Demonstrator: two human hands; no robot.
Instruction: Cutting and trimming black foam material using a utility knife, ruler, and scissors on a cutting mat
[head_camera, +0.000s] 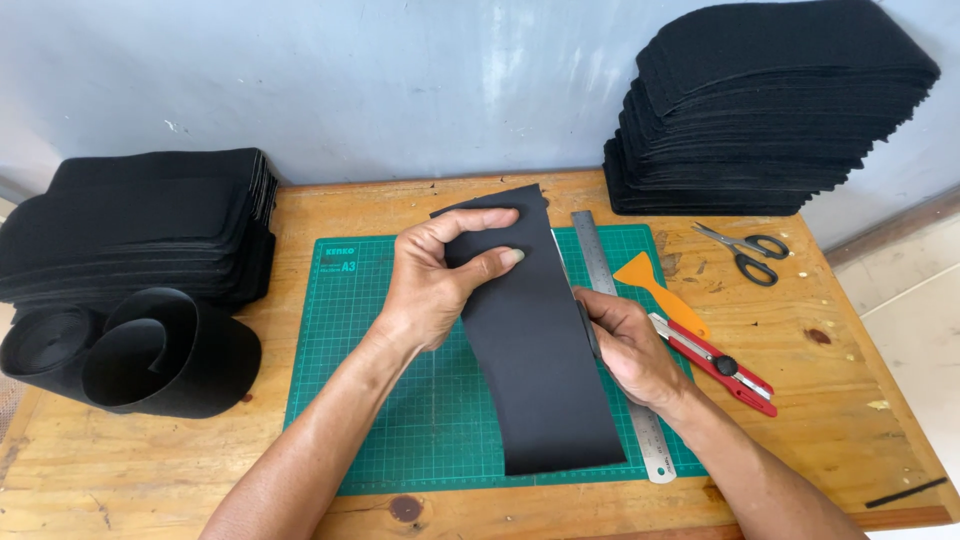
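Pinching long black foam strip (540, 370) atop green cutting mat (400, 420): left hand (440, 275) grips its top. Right hand (625, 345) curled on strip's right edge beside steel ruler (600, 262); keep edges aligned.

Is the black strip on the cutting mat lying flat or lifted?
Partly lifted: the left hand pinches the black strip at its far end, raised; its near end lies flat on the green mat.

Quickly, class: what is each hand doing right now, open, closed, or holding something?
Left hand: closed, pinching the upper end of the black strip.
Right hand: fingers curled at the strip's right edge beside the steel ruler; whether it grips anything cannot be told.
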